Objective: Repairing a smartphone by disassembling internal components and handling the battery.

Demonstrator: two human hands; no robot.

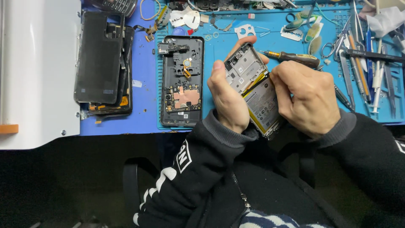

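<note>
— Where was the opened phone [253, 90]?

— Above the surface's [147, 114] near edge, at five o'clock from the mat [236, 40]. I had my left hand [228, 99] clamped on its frame, my right hand [306, 101] pinching its battery [263, 103].

— Risk?

— Prying hard could have bent the battery, I judged.

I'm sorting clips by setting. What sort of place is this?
Likely a phone repair bench: an opened phone held in both hands, a second dismantled phone on a blue work mat, tweezers and tools alongside.

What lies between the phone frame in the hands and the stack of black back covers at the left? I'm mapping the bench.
In the head view, an opened phone body with exposed circuit board lies on the blue mat between the held phone frame and the black covers.
</note>
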